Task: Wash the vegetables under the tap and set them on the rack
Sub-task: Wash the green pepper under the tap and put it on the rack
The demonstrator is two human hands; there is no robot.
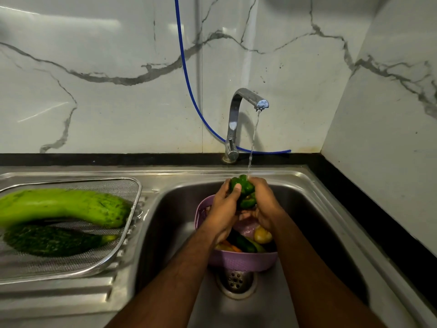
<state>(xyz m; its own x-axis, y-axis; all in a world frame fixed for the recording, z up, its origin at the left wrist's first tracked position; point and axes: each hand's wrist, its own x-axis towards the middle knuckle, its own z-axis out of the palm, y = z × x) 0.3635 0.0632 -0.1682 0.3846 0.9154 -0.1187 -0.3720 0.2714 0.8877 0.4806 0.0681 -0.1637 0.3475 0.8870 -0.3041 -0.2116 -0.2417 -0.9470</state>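
Note:
A green bell pepper (244,191) sits between both my hands under the running stream from the chrome tap (238,107). My left hand (223,204) grips its left side with the thumb on top. My right hand (264,204) cups its right side and underside. Below them, a purple colander (241,260) stands in the sink (307,209) and holds a potato (262,234), a dark green cucumber (246,243) and orange pieces. On the mesh rack (71,263) at left lie a long pale green gourd (61,205) and a dark green vegetable (54,240).
The sink drain (236,280) lies just in front of the colander. A blue hose (189,84) hangs down the marble wall and ends behind the tap. A black counter edge (369,209) runs along the sink's right side.

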